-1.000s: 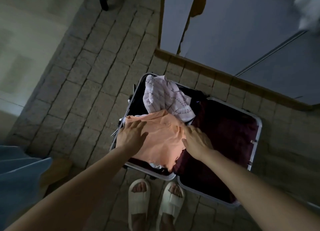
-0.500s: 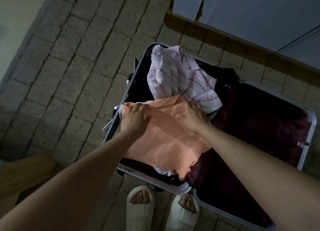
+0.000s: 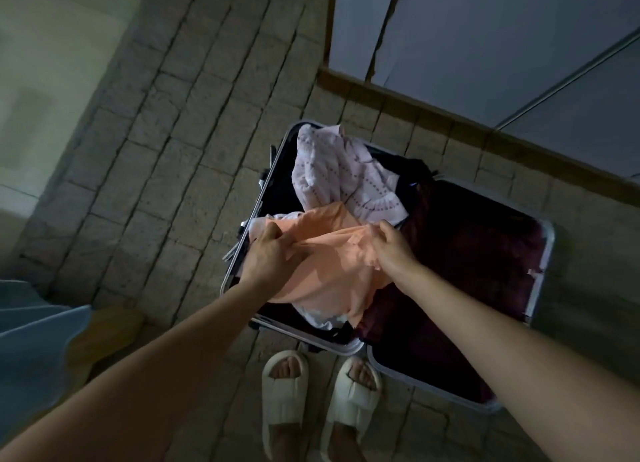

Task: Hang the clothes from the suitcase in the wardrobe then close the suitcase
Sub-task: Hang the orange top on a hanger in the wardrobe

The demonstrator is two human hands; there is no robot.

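- The wardrobe (image 3: pixel 485 28) fills the upper right of the frame, its pale doors apparently shut; it stands just beyond the case, so a garment lifted out would travel only a short way to be hung.
- The suitcase (image 3: pixel 545 253) lies opened flat on the stone floor (image 3: pixel 173 150) in the centre and right of the frame, both halves facing up so the clothes can be reached from above. The right half shows only dark red lining; the clothes sit in the left half.
- A white patterned garment (image 3: pixel 346 177) lies crumpled at the upper end of the left half, untouched.
- The peach garment (image 3: pixel 329 271) lies on top of the pile at centre frame, bunched and rising between the hands, probably being gathered for lifting out.
- The left hand (image 3: pixel 266 257) grips its left side, fingers curled into the cloth.
- The right hand (image 3: pixel 389 245) pinches its right edge, fingers closed on a fold. Holding both sides likely keeps it spread for hanging.
- Pale slippers (image 3: pixel 284 392) stand at lower centre, close against the case's near rim.
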